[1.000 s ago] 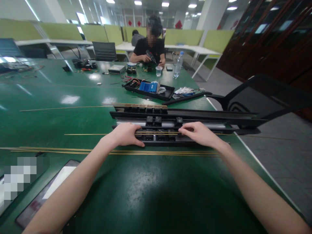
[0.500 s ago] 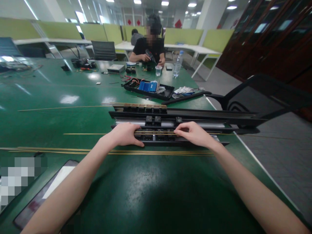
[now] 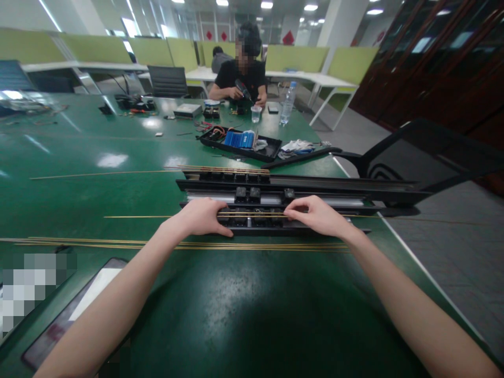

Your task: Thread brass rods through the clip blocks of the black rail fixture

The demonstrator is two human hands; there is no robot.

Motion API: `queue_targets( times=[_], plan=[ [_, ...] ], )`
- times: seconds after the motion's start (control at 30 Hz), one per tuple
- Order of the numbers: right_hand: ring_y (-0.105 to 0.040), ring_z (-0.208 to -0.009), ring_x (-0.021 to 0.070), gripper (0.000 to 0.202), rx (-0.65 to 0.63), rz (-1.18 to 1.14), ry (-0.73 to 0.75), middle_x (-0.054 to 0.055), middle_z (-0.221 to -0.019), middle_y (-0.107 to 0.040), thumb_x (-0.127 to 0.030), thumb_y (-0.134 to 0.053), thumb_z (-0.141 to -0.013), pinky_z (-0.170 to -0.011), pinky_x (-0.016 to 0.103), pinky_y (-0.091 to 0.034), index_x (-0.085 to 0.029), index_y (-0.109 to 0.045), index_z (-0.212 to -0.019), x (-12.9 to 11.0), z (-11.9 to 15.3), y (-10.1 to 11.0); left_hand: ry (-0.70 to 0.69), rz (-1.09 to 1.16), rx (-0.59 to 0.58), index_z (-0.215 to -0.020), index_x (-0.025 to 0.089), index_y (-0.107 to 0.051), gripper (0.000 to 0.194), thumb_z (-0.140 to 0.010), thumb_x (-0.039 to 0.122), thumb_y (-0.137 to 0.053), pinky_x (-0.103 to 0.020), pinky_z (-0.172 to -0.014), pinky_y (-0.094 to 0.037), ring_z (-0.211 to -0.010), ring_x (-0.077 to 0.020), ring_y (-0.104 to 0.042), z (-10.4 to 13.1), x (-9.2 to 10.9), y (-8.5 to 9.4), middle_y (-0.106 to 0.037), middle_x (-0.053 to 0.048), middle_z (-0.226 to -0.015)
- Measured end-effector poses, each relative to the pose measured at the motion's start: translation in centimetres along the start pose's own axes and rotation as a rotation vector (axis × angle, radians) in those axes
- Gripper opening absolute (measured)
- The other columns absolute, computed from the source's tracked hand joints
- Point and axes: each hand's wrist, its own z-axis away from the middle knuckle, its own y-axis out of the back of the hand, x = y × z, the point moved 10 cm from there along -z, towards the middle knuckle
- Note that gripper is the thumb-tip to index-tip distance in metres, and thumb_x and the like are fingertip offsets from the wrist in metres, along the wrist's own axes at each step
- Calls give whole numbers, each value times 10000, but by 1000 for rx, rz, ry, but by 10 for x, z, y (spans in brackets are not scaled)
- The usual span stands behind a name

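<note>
In the head view, the right hand is sitting slightly farther left along the near rail than a second ago, its thumb and forefinger pinching a thin gold rod. That rod is lying lengthwise over the near rail and running out past both its ends, its right part reaching beyond the edge of the worktop. The left hand is staying where it was, gripping across the near rail toward its left end, thumb on the front side, and hiding a stretch of the rod. Between the hands, small black blocks are sitting inside the near rail.

In front of the near rail, loose rods are lying roughly parallel to it, with both forearms crossing above them. Behind it, two more black rails are resting close by. Farther behind it, a black tray is holding a blue item, with a bundled cloth lying alongside. Right of the near rail, a mesh chair is standing close to the rear rails' ends. Far behind it, a co-worker is holding a dark tool.
</note>
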Motion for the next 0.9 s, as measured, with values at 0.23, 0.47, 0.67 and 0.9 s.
queue_targets(
  times=[0.23,0.47,0.67,0.9],
  plan=[
    [-688,-783,228,303,9,21,-3,44,-842,-780,-454,-615,-871,-729,321,-500,-191,-764,-866,2,2,4,-3,23,7,-1163,234,-698,767,-646,797,-638,-390,-836,-525,-1002,-344,-698,-1,0,0,-754,-116,-1086],
    [-691,-796,222,282,-13,28,-11,35,-850,-781,-429,-613,-875,-730,308,-489,-190,-763,-869,1,5,7,-6,10,8,-1122,226,-702,744,-653,799,-635,-384,-788,-525,-965,-339,-703,0,0,0,-757,-121,-1044],
    [-688,-791,223,290,-17,39,-1,32,-855,-782,-443,-613,-869,-735,313,-492,-197,-768,-871,4,5,9,3,5,0,-1128,244,-697,747,-637,804,-644,-373,-793,-525,-974,-332,-705,-1,-2,-1,-758,-110,-1052],
    [-687,-795,233,304,-21,35,-4,38,-861,-783,-460,-618,-855,-742,328,-500,-197,-770,-863,3,6,11,8,11,11,-1128,242,-699,750,-631,802,-652,-385,-808,-531,-988,-341,-704,-1,-2,0,-759,-112,-1052]
  ],
)
